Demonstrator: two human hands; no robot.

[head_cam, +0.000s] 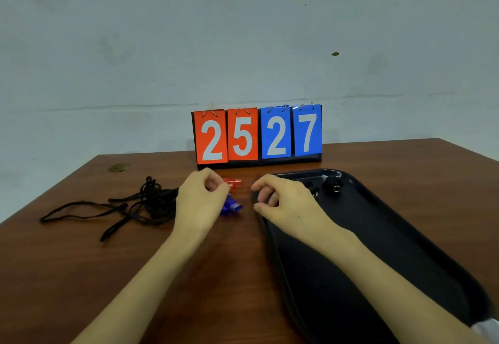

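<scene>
A blue translucent whistle (231,206) lies just right of my left hand (201,201). The thumb and fingertips of that hand pinch a small metal ring right above the whistle; whether ring and whistle are joined is unclear. A red whistle (233,183) sits on the table just beyond. My right hand (280,201) hovers over the left rim of a black tray (383,235), fingers curled with nothing visible in them. A tangle of black lanyards (135,204) lies left of my left hand.
A flip scoreboard (258,135) reading 25 and 27 stands at the back of the brown wooden table (189,276). Black whistles with metal rings (332,184) lie in the tray's far end. A wall stands behind the table.
</scene>
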